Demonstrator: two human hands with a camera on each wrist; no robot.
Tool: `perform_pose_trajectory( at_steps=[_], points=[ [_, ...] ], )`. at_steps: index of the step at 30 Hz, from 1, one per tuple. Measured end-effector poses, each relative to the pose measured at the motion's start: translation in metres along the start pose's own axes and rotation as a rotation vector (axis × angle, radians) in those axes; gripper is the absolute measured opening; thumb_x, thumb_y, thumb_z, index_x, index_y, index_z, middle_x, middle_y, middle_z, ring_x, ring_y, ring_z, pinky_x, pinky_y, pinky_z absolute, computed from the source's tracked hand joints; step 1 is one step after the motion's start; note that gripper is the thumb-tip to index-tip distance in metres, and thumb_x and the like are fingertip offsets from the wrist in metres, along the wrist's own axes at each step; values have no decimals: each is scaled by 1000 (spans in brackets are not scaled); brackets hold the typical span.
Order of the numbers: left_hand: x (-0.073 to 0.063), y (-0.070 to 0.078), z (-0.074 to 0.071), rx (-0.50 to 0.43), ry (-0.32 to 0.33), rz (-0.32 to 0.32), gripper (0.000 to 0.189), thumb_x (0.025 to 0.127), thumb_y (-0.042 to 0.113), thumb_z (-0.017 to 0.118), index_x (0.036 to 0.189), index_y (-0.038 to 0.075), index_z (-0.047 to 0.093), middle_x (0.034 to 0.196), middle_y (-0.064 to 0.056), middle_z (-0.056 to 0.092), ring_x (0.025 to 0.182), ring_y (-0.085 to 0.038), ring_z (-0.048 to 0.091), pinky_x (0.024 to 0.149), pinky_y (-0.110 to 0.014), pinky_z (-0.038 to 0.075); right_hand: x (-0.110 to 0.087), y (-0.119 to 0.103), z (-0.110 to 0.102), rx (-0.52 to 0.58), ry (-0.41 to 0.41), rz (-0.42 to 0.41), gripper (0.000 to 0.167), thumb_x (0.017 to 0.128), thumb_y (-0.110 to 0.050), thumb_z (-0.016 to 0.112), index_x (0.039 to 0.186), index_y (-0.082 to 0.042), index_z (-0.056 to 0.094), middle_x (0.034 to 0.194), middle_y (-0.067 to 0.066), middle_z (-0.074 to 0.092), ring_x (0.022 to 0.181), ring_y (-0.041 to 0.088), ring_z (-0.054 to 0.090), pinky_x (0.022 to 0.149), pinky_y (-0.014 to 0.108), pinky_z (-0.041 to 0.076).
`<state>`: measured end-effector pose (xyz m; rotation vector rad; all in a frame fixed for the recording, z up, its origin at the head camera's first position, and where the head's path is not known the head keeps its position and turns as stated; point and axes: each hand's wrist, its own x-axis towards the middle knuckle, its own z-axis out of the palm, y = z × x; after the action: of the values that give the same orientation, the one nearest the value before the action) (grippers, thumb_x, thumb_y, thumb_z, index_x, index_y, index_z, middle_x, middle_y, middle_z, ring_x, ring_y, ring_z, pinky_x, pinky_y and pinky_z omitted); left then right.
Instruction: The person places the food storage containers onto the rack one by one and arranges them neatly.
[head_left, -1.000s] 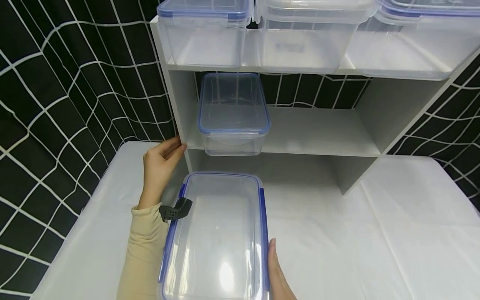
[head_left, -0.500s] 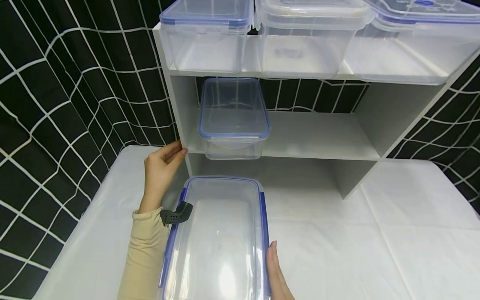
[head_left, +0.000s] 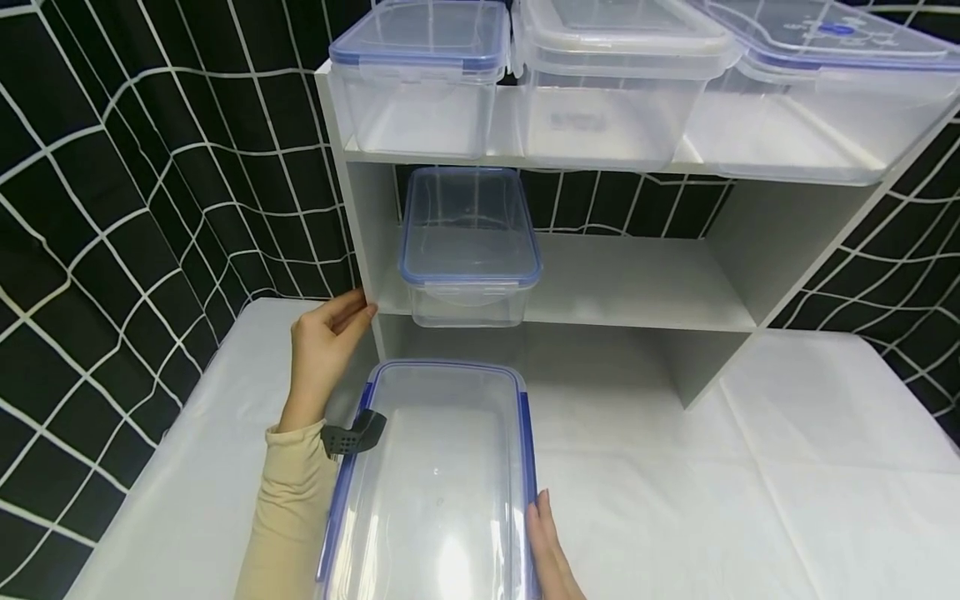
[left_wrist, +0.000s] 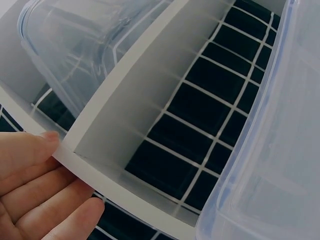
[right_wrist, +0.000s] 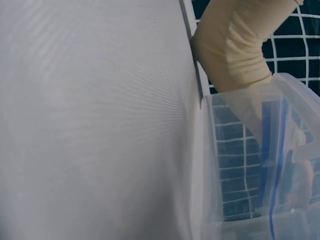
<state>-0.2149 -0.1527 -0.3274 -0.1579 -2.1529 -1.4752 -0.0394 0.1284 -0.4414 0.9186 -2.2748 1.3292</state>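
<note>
With thumb and fingers my left hand pinches the front edge of the white shelf unit's left side panel. In the left wrist view the thumb lies on the near face and the other fingers bend behind it. A large clear lidded container with blue side clips fills the near foreground, over part of my left wrist. My right hand touches its right side, the visible fingers straight along the clip; the rest is hidden. A smaller clear container with a blue-rimmed lid sits at the left of the middle shelf.
Atop the unit stand three clear containers: a blue-rimmed one left, a white-lidded one in the middle, a wide one right. A white cloth covers the table. Dark grid-patterned curtains hang around.
The shelf unit and containers appear slightly lower in the head view, as the camera tilts up. My right hand has shifted slightly left and down along the container; my left hand keeps its grip on the panel.
</note>
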Motion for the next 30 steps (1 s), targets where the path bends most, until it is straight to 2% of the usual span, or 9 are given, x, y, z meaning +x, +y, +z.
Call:
perform_pose_trajectory(
  at_steps=[3,8,11,14,24,30],
  points=[
    [0,0,0,-1,4,-5,29,88,4,66,113,-9,64,108,-22,65,97,-31,66,74,-11,52,0,3,-4,4,-22,-12,70,98,-47,30,152,-8,9,156,18,0,143,18,3,107,19,11],
    [-1,0,0,-14,3,-19,29,87,3,66,113,-10,63,109,-23,65,97,-31,65,73,-11,52,2,9,-13,0,-77,-34,71,98,-50,27,152,-8,7,157,16,-2,143,17,2,106,27,14],
    [-2,1,0,-27,0,-28,29,87,3,66,113,-11,63,109,-23,65,97,-32,65,73,-12,53,1,13,-17,11,-91,-55,69,99,-49,24,152,-7,6,157,16,-4,143,17,-1,107,22,10],
    [-1,1,0,-38,-3,-32,30,88,2,66,113,-12,62,109,-24,65,97,-32,65,73,-12,53,-1,14,-19,16,-64,-79,68,100,-47,23,151,-6,8,157,16,-3,143,18,0,108,16,9],
    [-1,0,2,-41,15,-48,29,87,2,67,112,-12,63,108,-24,65,97,-33,65,72,-12,53,-9,13,-21,-18,57,-115,62,101,-38,30,151,-5,15,156,16,5,143,16,9,109,14,15],
    [0,0,3,-44,15,-37,28,87,3,66,111,-11,64,107,-24,65,97,-33,65,74,-12,52,-13,21,-27,-67,159,-210,59,102,-33,32,150,-2,17,156,13,9,142,15,13,110,14,18]
  ],
)
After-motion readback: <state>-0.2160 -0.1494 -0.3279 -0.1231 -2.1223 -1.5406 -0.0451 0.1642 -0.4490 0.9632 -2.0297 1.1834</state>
